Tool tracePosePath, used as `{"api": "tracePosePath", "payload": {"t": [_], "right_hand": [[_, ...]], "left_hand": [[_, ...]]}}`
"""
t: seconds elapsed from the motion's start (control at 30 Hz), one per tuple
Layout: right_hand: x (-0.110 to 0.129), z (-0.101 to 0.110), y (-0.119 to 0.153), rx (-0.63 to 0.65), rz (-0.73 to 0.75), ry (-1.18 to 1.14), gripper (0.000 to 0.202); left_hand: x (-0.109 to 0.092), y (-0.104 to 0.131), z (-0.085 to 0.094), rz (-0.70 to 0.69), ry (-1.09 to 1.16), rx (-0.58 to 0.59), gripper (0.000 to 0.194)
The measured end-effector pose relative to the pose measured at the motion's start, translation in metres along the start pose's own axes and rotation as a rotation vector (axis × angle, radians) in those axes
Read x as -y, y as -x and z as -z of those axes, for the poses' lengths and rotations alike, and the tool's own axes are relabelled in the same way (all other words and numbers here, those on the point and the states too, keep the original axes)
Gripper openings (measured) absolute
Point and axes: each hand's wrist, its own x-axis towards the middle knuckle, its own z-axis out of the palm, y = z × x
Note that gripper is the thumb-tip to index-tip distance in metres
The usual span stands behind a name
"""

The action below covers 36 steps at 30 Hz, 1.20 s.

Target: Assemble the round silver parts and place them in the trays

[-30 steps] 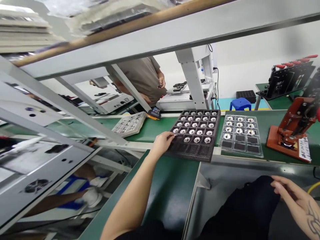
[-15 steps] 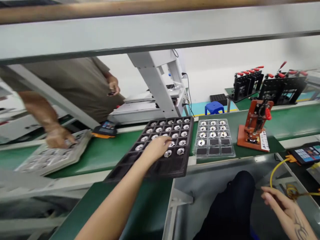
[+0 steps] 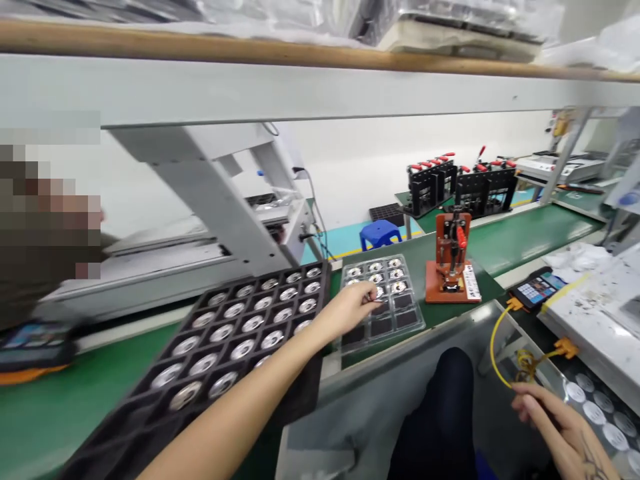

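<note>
My left hand (image 3: 350, 308) reaches over the clear plastic tray (image 3: 416, 325), its thumb and forefinger pinched on a small round metal part (image 3: 371, 299), mostly hidden by the fingers. Similar silvery round parts sit in the tray's far rows; several near pockets show only dark bottoms. Under my left forearm lies a black compartment tray (image 3: 307, 380) with many round metal parts (image 3: 243, 349) in its pockets. Low on the right, my right hand (image 3: 555, 420) has its fingers curled together beside a yellow cable (image 3: 493, 343); nothing shows in them.
An orange-brown toggle clamp fixture (image 3: 453, 263) stands right of the clear tray. Keypad devices (image 3: 537, 288) lie at both sides. A white box-like surface (image 3: 595, 327) and round discs (image 3: 594, 412) are at right. A shelf beam (image 3: 320, 93) crosses overhead. Another person stands far left.
My left hand has moved right from the black tray to the clear tray. The view has turned right, bringing the white surface and discs into sight. My right hand stays low, fingers curled.
</note>
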Motion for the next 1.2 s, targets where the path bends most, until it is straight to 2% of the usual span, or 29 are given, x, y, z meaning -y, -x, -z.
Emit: {"api": "tracePosePath", "payload": {"t": [0.07,0.17,0.2,0.27,0.33,0.47,0.6,0.67,0.77,0.83,0.9,0.93,1.0,1.07,1.2], "right_hand": [[0.022,-0.003,-0.007,-0.016,0.037,-0.055,0.044],[0.063,-0.002,-0.027,-0.026,0.148,-0.146,0.037],[0.075,0.001,-0.035,-0.032,0.201,-0.191,0.042],[0.092,0.011,-0.047,-0.044,0.284,-0.243,0.059],[0.102,0.023,-0.053,-0.07,0.323,-0.236,0.058],[0.107,0.047,-0.045,-0.156,0.306,-0.178,0.036],[0.097,0.07,-0.031,-0.244,0.282,-0.108,0.033],[0.088,0.087,-0.023,-0.315,0.247,-0.05,0.03],[0.075,0.123,-0.006,-0.501,0.185,0.093,0.03],[0.07,0.149,0.008,-0.633,0.149,0.198,0.032],[0.069,0.171,0.024,-0.727,0.112,0.28,0.034],[0.07,0.18,0.033,-0.763,0.094,0.306,0.034],[0.071,0.191,0.051,-0.82,0.069,0.332,0.037],[0.071,0.197,0.068,-0.838,0.046,0.327,0.039],[0.068,0.201,0.093,-0.853,-0.006,0.308,0.038]], "left_hand": [[-0.048,-0.009,-0.006,-0.278,0.111,-0.055,0.006],[-0.122,-0.022,-0.022,-0.821,0.259,-0.183,0.019],[-0.143,-0.026,-0.027,-0.964,0.267,-0.226,0.021],[-0.177,-0.034,-0.037,-1.159,0.245,-0.308,0.019],[-0.202,-0.042,-0.045,-1.257,0.238,-0.371,0.016],[-0.234,-0.055,-0.056,-1.362,0.273,-0.39,0.015],[-0.265,-0.062,-0.07,-1.438,0.312,-0.334,0.015],[-0.285,-0.072,-0.08,-1.462,0.353,-0.267,0.018],[-0.326,-0.107,-0.094,-1.4,0.426,-0.116,0.033],[-0.36,-0.141,-0.102,-1.274,0.457,-0.003,0.039],[-0.397,-0.177,-0.109,-1.129,0.416,0.125,0.036],[-0.414,-0.194,-0.113,-1.108,0.39,0.162,0.039],[-0.444,-0.223,-0.12,-1.095,0.333,0.247,0.047],[-0.465,-0.243,-0.126,-1.11,0.283,0.338,0.051],[-0.488,-0.26,-0.135,-1.125,0.211,0.488,0.038]]}}
